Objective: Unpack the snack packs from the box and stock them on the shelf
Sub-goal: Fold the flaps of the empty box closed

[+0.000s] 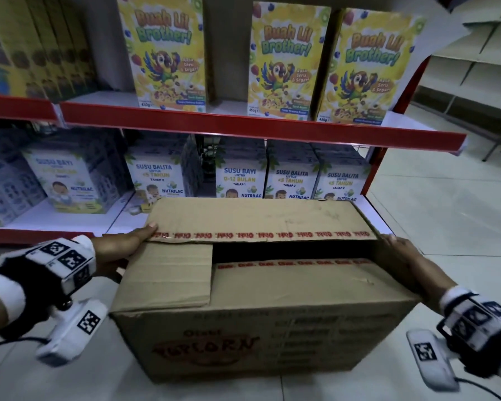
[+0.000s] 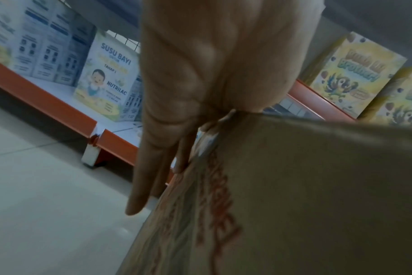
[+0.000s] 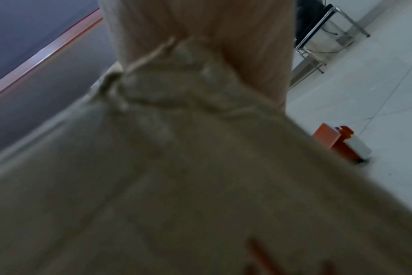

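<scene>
A brown cardboard box [image 1: 261,337] printed "POPCORN" fills the lower middle of the head view, in front of the bottom shelf [image 1: 78,218]. Its far flap [image 1: 261,221] with red tape lies flat, and a dark gap shows between the flaps; no snack packs are visible inside. My left hand [image 1: 122,250] is at the box's left end, thumb on the far flap and straight fingers [image 2: 141,186] lying down the side of the box [image 2: 294,195]. My right hand [image 1: 408,261] lies along the box's right top edge, fingertips at the far corner. In the right wrist view the box [image 3: 176,186] hides my fingers.
The upper shelf [image 1: 243,123] carries yellow cereal boxes [image 1: 287,62] with a gap between them. Blue-white milk cartons [image 1: 240,178] line the bottom shelf behind the box. Pale tiled floor [image 1: 446,204] spreads to the right, with bare shelving [image 1: 475,68] and a metal-framed stand [image 3: 325,37] beyond.
</scene>
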Demonstrator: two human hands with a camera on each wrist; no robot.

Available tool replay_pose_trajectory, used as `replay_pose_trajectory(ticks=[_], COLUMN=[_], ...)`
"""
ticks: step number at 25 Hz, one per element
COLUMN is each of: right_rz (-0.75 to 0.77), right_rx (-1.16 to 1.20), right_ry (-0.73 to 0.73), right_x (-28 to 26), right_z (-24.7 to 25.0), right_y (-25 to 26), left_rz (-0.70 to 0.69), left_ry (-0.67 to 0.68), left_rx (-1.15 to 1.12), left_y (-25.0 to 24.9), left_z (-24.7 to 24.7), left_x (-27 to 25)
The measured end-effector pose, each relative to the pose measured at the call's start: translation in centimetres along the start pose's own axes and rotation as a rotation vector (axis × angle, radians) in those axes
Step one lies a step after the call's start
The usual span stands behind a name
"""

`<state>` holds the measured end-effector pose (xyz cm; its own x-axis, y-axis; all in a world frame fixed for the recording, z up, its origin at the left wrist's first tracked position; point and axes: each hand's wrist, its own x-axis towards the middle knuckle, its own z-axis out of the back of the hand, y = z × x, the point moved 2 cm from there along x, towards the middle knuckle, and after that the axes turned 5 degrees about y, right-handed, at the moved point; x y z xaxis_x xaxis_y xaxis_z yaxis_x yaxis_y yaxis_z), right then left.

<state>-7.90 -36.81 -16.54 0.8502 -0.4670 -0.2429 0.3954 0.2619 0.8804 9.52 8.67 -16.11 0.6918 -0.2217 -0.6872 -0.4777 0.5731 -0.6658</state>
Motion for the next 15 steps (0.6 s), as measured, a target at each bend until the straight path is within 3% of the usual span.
replay_pose_trajectory(ticks=[3, 6, 11, 15], right_rz=[-0.064, -0.035, -0.022, -0.054], right_rx=[0.133, 0.206, 0.35, 0.349], right_ry=[-0.036, -0.011, 0.248, 0.394], right_x=[0.0, -0.2, -1.2, -1.9], right_z=[-0.7, -2.0, -6.5, -12.8], right_y=[0.6, 2.4, 5.1, 8.4], left_rz=[-0.028, -0.084, -0.117, -0.145], left_ry=[0.058, 0.01, -0.145, -0.315], left_rx=[-0.195, -0.305, -0.327, -0.35], left_y=[1.1, 2.0, 4.8, 7.7], left_z=[-0.7, -0.2, 4.2, 10.6], left_x=[0.3, -0.2, -2.2, -4.8])
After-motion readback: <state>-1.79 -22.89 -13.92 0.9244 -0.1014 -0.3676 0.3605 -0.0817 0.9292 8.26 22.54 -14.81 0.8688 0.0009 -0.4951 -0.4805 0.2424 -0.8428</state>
